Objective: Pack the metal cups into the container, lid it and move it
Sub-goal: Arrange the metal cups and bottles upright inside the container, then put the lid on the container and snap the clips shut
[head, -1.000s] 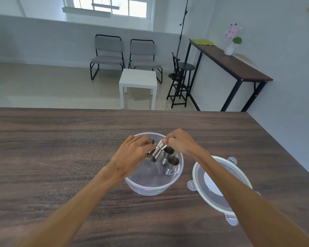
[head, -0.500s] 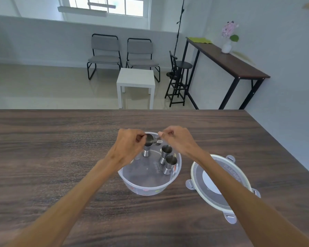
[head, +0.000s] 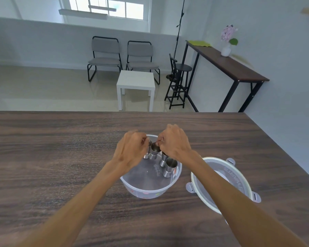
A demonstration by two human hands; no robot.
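A clear round plastic container [head: 147,192] stands on the dark wooden table [head: 61,157]. Several small metal cups are upright inside it. Two of them [head: 170,168] stand free along its right wall. Two more are at the far side under my hands. My left hand [head: 129,153] is closed around one cup [head: 147,154], which it partly hides. My right hand [head: 175,143] pinches the rim of the cup beside it [head: 154,151]. The round lid [head: 237,177] with clip tabs lies on the table right of the container, partly hidden by my right forearm.
The table's far edge runs just beyond the container and its right edge slants past the lid. Beyond the table are a white side table [head: 135,84], two grey chairs [head: 105,57], a black stool [head: 178,82] and a tall console table [head: 227,66] with a vase.
The cups held tilted between my hands a second ago now stand upright at the container's far side. Both hands have shifted slightly away from me and stay on the cups.
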